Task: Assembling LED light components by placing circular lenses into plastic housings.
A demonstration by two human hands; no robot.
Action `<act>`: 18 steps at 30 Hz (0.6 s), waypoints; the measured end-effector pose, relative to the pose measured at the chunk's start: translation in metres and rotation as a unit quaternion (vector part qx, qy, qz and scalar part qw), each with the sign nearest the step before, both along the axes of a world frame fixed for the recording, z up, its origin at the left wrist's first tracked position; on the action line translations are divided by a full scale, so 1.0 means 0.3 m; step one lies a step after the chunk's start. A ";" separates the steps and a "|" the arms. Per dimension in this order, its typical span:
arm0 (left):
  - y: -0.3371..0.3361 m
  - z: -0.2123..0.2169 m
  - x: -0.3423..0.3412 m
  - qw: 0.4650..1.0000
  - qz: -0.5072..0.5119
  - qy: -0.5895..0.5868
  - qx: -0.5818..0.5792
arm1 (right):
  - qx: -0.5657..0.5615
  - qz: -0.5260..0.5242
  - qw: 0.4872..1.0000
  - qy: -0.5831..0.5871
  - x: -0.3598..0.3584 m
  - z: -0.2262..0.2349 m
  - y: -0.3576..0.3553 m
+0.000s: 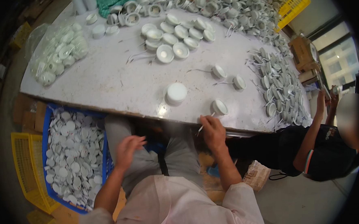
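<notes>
My right hand [214, 132] is at the table's front edge, its fingers closed on the thin white wire of a small round white lamp fitting [219, 107]. That fitting lies tilted on the tabletop just beyond my fingers, and a wire end pokes out beside the hand. My left hand [129, 149] hovers over my lap with loosely bent fingers apart and nothing seen in them. A short stack of white round discs [176, 93] stands on the table ahead of me. To its right lie two more wired fittings, one farther off [219, 71] and one nearer [239, 82].
Several fittings [169, 39] sit grouped mid-table, with heaps at the back and right [281, 86]. A clear bag of white parts [58, 53] lies far left. Beside my left leg is a blue crate [48, 159] full of white discs. A co-worker [319, 145] is at right.
</notes>
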State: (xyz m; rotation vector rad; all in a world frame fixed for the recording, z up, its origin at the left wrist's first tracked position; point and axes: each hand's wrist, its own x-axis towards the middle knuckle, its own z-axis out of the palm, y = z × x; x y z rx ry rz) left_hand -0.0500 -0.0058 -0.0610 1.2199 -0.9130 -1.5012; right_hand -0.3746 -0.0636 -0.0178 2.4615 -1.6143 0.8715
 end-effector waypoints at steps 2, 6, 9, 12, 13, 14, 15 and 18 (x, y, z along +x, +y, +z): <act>-0.048 0.041 -0.154 0.988 -0.122 0.093 0.022 | 0.000 0.048 0.998 -0.036 0.052 -0.028 0.086; -0.113 0.034 -0.388 0.968 -0.198 0.137 0.066 | 0.020 0.140 0.986 -0.087 0.120 -0.056 0.213; -0.140 0.037 -0.442 0.944 -0.220 0.237 0.070 | 0.045 0.179 0.977 -0.107 0.160 -0.073 0.266; -0.129 0.049 -0.426 0.946 -0.227 0.217 0.078 | 0.040 0.207 0.970 -0.121 0.190 -0.089 0.278; -0.123 0.052 -0.419 0.947 -0.225 0.217 0.077 | 0.040 0.210 0.969 -0.121 0.195 -0.092 0.280; -0.113 0.056 -0.410 0.952 -0.204 0.214 0.084 | 0.052 0.217 0.967 -0.122 0.198 -0.093 0.282; -0.104 0.060 -0.401 0.956 -0.184 0.211 0.090 | 0.063 0.225 0.965 -0.121 0.202 -0.094 0.284; -0.095 0.084 -0.374 0.956 -0.144 0.239 0.089 | 0.093 0.239 0.959 -0.121 0.219 -0.064 0.285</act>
